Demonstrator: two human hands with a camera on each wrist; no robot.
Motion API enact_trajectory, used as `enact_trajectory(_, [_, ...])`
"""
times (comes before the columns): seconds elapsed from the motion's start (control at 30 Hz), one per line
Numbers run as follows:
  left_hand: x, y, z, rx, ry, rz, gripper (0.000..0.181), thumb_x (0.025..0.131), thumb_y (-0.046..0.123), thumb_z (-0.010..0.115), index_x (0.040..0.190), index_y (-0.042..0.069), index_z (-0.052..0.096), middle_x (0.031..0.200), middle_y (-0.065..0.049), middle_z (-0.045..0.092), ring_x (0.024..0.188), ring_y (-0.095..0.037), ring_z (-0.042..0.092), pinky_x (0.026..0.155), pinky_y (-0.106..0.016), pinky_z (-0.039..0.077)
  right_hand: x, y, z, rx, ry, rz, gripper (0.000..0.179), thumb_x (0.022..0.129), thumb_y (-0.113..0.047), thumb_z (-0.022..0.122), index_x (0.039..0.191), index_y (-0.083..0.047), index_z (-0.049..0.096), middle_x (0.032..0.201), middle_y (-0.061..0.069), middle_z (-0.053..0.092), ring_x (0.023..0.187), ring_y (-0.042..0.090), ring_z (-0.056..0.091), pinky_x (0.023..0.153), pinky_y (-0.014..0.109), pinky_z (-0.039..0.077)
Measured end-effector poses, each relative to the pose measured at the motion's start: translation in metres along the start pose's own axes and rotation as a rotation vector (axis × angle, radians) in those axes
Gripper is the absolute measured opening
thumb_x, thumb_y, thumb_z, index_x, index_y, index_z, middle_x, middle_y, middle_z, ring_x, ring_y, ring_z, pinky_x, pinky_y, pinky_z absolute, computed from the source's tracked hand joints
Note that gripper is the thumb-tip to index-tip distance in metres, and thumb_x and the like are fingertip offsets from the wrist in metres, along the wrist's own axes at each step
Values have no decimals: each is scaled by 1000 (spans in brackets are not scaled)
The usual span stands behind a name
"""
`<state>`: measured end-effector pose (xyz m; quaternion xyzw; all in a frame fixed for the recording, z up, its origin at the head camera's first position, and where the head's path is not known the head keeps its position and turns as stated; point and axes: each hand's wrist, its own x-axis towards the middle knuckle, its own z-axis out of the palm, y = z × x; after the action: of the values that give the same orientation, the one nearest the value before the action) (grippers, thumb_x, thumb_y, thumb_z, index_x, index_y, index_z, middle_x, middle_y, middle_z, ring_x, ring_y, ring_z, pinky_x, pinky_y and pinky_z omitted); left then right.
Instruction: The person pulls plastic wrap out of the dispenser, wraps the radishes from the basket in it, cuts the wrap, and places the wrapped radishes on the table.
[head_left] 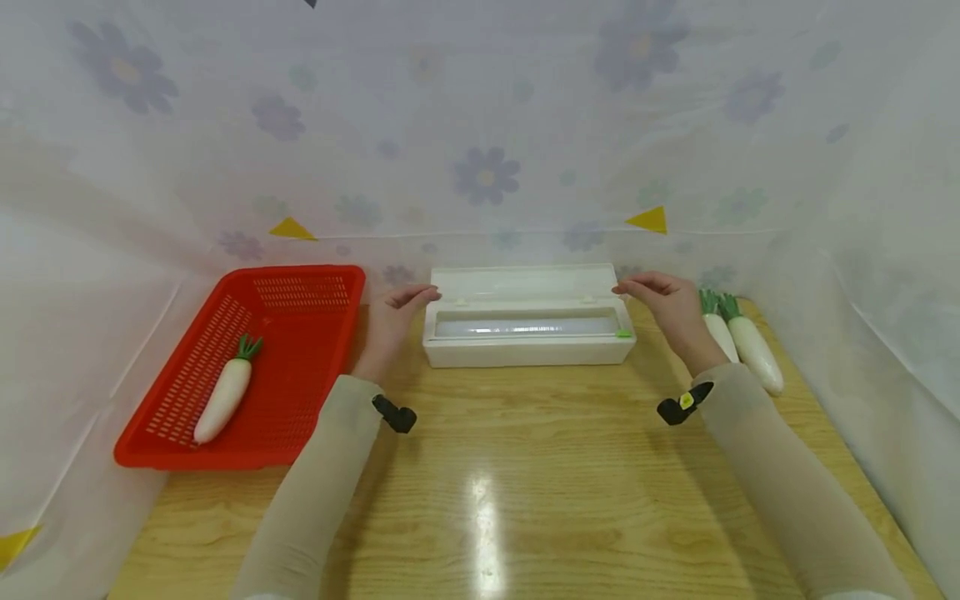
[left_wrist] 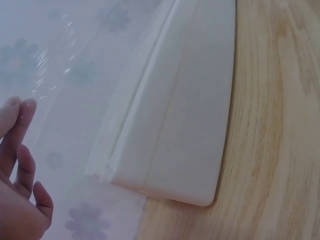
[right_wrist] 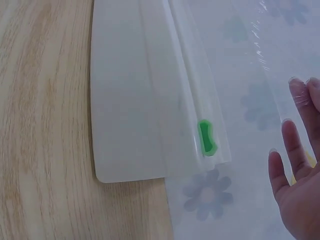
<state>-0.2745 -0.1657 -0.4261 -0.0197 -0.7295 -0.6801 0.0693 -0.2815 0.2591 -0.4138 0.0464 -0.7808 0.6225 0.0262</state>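
A white cling film dispenser box (head_left: 525, 357) stands at the back of the table with its lid (head_left: 525, 282) raised. Inside lies a shiny roll (head_left: 525, 327), and a green slide cutter (right_wrist: 206, 138) sits near the right end of the edge. Clear cling film (left_wrist: 45, 70) stretches up from the box, its edge creased. At the box's left end, my left hand (head_left: 392, 323) pinches the film between thumb and forefinger. My right hand (head_left: 670, 312) pinches the film's other corner likewise, its remaining fingers loosely bent in the right wrist view.
To the left is a red plastic basket (head_left: 217, 459) with one white radish (head_left: 225, 398) in it. Two white radishes (head_left: 756, 343) lie beyond my right wrist at the table's right side. A flowered sheet (head_left: 487, 108) hangs behind the table (head_left: 570, 492).
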Motion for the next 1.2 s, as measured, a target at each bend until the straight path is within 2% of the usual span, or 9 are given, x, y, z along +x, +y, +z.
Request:
enact_trajectory(0.13, [2,8,-2,-36,4,-39,33,98,24,74,121,0,76,103,3,79,121,-23,64,116,-40,40,1,-8,-1,-8,6,-24,46,97,-39,74,122,-1,75,102,-16,77,116,8,62,102,27,46])
enact_trajectory(0.27, [4,15,-5,-52,-15,-31,35,99,25,74,122,-1,75,101,5,79,123,-23,62,118,-41,38,1,-16,-4,9,-10,-54,37,98,-34,73,119,-4,77,104,-14,77,115,9,63,98,21,46])
enact_trajectory(0.4, [4,22,-8,-27,-26,-8,33,98,27,75,120,2,77,104,4,78,123,-23,62,118,-42,37,0,-23,-7,27,-31,-54,30,99,-31,72,117,-8,79,105,-14,78,116,10,63,100,22,45])
enact_trajectory(0.57, [3,32,-10,53,-14,25,31,97,33,76,117,10,80,110,1,78,122,-19,63,117,-43,39,-1,-32,-8,34,-13,-83,33,99,-30,73,116,-3,77,100,-13,78,112,11,64,97,21,46])
enact_trajectory(0.63, [3,36,-10,51,-17,59,32,97,31,76,117,7,79,108,1,78,121,-20,63,116,-43,40,-2,-35,-9,46,-1,-103,33,99,-29,74,115,-1,77,98,-12,78,109,11,65,96,19,47])
enact_trajectory(0.77, [3,43,-11,40,-18,79,35,98,29,76,118,0,77,103,6,79,121,-20,64,117,-42,39,-3,-41,-9,39,23,-131,34,97,-30,75,113,-1,78,97,-11,79,106,12,67,95,17,47])
enact_trajectory(0.93, [4,53,-12,22,-9,112,35,97,27,76,116,-3,76,101,5,79,117,-20,66,116,-41,40,-3,-51,-11,10,37,-165,36,97,-29,75,117,2,76,98,-11,79,108,11,67,98,18,47])
enact_trajectory(1.2, [3,68,-13,-16,-10,144,32,98,23,75,116,-3,76,97,10,78,112,-17,66,112,-38,44,-5,-68,-13,-14,68,-168,37,97,-30,76,118,0,77,100,-12,79,112,10,66,109,30,44])
